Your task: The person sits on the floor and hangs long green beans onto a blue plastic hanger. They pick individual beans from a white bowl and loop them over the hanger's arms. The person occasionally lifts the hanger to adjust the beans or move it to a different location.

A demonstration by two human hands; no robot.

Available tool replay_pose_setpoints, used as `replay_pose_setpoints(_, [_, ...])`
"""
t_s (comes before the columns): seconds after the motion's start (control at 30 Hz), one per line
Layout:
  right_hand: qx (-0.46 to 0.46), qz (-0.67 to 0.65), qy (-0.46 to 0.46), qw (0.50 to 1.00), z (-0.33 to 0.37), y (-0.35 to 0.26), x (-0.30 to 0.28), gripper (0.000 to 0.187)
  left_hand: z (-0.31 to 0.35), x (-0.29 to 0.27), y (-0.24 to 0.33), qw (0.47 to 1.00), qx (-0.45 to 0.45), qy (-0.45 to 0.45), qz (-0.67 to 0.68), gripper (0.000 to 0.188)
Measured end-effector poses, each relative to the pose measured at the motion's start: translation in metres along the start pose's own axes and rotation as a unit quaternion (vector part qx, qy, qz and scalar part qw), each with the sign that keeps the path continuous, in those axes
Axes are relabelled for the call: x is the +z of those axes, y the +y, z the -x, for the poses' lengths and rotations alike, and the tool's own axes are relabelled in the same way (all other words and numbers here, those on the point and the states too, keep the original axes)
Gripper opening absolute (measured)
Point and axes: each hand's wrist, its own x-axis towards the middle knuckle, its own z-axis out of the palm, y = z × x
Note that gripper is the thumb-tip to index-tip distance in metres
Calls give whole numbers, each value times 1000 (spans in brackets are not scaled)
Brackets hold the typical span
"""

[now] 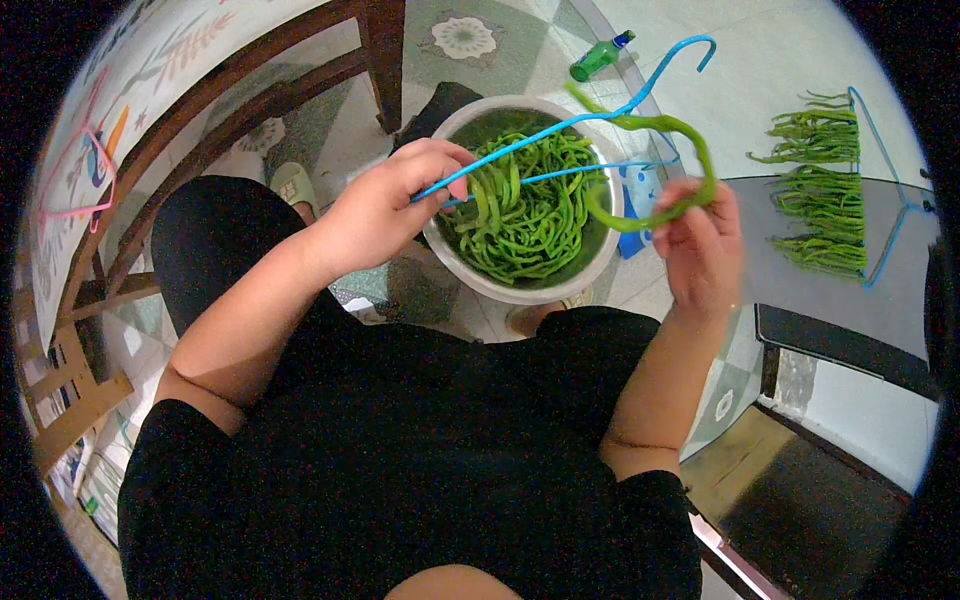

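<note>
Long, limp green bean strand, ridged-looking, thin as cord (703, 148): should be very light, soft and bendy, curling under its own weight; likely a bit slippery if damp, and could snap or bruise if pinched hard or bent sharply. Best hold is a light thumb-and-finger pinch near mid-length, leaving both ends loose. Bent blue wire hanger with a hooked top (545, 134): light, springy, stiffer than the bean; best taken at a closed corner. Strand sits above the right rim of the round silver metal bowl (604, 240), looped in an open curve, one end curled toward the bowl, the other running past the hanger; can't tell if it touches the wire. Right hand (700, 235), right of the bowl, is pinched narrow on the strand. Left hand (415, 190), over the bowl's left rim, is closed around the hanger's corner. Looks: strand is smooth, bright mid-green, evenly thin. Tangled heap of matching green strands (540, 240) lies inside the bowl, some darker; a few paler ones by the left hand seem draped on the lower wire, hard to separate from the heap.
</note>
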Motion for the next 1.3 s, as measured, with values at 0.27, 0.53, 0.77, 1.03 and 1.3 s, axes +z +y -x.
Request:
replay_pose_setpoints(0.27, [119,246,-114,955,-7,75,14,19,-1,-4,4,1000,3,3,14,13])
replay_pose_setpoints(0.53, [76,366,-135,918,-10,79,28,21,1,-8,4,1000,12,12,-1,16])
replay_pose_setpoints(0.77, [158,489,31,857,-32,108,-50,24,1,-12,5,1000,-3,6,15,9])
replay_pose_setpoints(1.03, [200,673,-17,711,-23,174,-46,27,2,-16,8,999,-29,14,39,9])
replay_pose_setpoints(1.3, [143,423,23,894,-26,67,-35,26,1,-18,4,999,-22,37,30,6])
